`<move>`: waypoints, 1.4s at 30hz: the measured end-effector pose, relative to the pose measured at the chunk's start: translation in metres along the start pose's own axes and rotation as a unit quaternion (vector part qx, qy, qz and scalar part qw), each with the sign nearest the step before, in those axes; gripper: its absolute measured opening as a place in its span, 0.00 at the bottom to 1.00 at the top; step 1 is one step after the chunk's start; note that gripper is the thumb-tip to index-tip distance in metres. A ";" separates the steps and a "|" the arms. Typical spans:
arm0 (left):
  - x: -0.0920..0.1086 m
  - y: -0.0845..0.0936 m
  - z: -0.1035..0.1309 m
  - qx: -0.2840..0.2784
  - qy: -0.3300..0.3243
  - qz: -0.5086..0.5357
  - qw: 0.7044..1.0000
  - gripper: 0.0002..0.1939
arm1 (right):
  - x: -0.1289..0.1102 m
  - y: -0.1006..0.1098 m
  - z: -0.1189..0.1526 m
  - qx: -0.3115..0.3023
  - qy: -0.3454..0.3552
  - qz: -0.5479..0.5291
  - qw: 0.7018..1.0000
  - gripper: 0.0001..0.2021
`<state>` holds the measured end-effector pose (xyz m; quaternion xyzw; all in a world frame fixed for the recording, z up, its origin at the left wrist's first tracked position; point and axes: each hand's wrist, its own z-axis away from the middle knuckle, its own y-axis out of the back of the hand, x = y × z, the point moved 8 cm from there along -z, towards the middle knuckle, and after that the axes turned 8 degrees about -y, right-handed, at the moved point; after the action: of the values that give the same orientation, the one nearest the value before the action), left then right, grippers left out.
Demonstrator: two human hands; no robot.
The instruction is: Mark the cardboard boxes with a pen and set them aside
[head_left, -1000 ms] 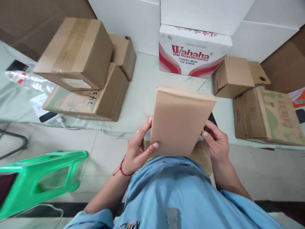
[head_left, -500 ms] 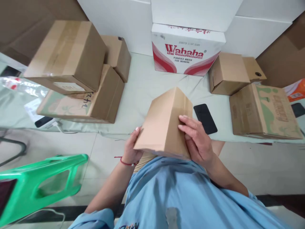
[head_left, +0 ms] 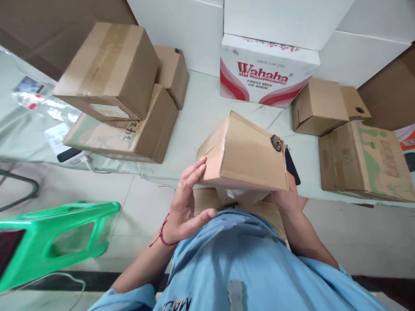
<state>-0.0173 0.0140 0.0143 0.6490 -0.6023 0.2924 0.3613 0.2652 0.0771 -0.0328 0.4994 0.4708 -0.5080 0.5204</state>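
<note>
A brown cardboard box (head_left: 251, 157) is tilted in front of my blue shirt, close to the table's front edge. It has a dark, torn round spot near its upper right corner and a ragged right edge. My right hand (head_left: 287, 194) grips the lower right corner, its fingers mostly hidden behind the cardboard. At the other end my left hand (head_left: 188, 203) is open, with outstretched fingers touching the left side and the thumb spread away from it. Partly covered by the box and my right hand, a black phone (head_left: 292, 168) lies on the table.
Cardboard boxes (head_left: 113, 69) are stacked at the left, near a plastic bottle (head_left: 48, 106) and a power bank (head_left: 66, 147). A white and red Wahaha carton (head_left: 266, 73) stands at the back. More boxes (head_left: 366, 160) sit right. A green stool (head_left: 61, 242) is at lower left.
The box has been turned, so the side with the dark torn spot now shows. My left thumb has come away from it, and my right hand has shifted to its lower right corner.
</note>
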 end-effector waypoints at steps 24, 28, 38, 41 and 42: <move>0.047 -0.011 -0.044 -0.044 -0.175 -0.378 0.908 0.36 | 0.022 -0.018 -0.060 -0.202 -0.041 0.732 0.649 0.21; 0.043 -0.025 -0.038 -0.025 -0.178 -0.428 0.886 0.40 | 0.016 -0.031 -0.071 -0.261 0.019 0.747 0.611 0.18; 0.045 -0.024 -0.022 0.019 -0.185 -0.426 0.886 0.39 | -0.088 0.028 -0.081 0.046 0.152 0.506 0.848 0.05; 0.044 -0.026 -0.025 0.022 -0.182 -0.426 0.886 0.40 | -0.118 0.053 -0.063 0.123 0.171 0.126 0.969 0.13; 0.043 -0.027 -0.027 0.022 -0.179 -0.428 0.885 0.40 | -0.120 0.050 -0.060 0.111 0.156 0.025 0.981 0.12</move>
<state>0.0151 0.0113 0.0617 0.8930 -0.3134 0.0012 0.3230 0.3114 0.1429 0.0858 0.6386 0.4749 -0.4596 0.3943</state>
